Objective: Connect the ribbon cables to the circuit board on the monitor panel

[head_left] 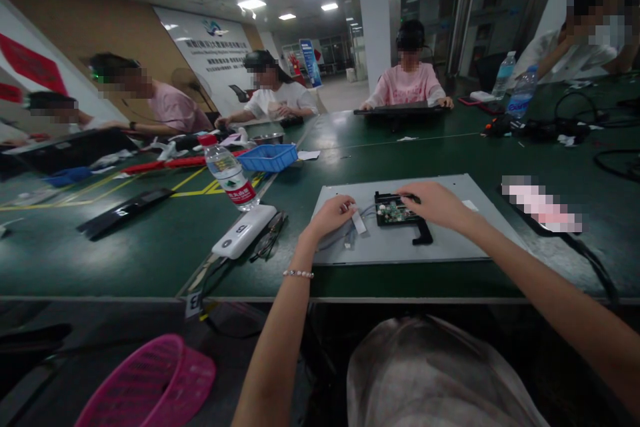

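Note:
A flat grey metal panel (450, 248) lies on the table in front of me. On it sits a green circuit board (397, 212) in a black bracket (424, 235). My left hand (334, 217) rests at the panel's left side, fingers pinched on a grey cable (369, 211) that runs toward the board. A white tag (359, 223) lies beside those fingertips. My right hand (436, 203) reaches over the board's upper right corner with its fingers closed together; what they grip, if anything, is hidden.
Left of the panel are a white power bank (245, 232), glasses (269, 238), a water bottle (233, 177) and a blue tray (270, 157). A phone (540, 205) with a cable lies to the right. Several people sit around the table. A pink basket (150, 383) stands below.

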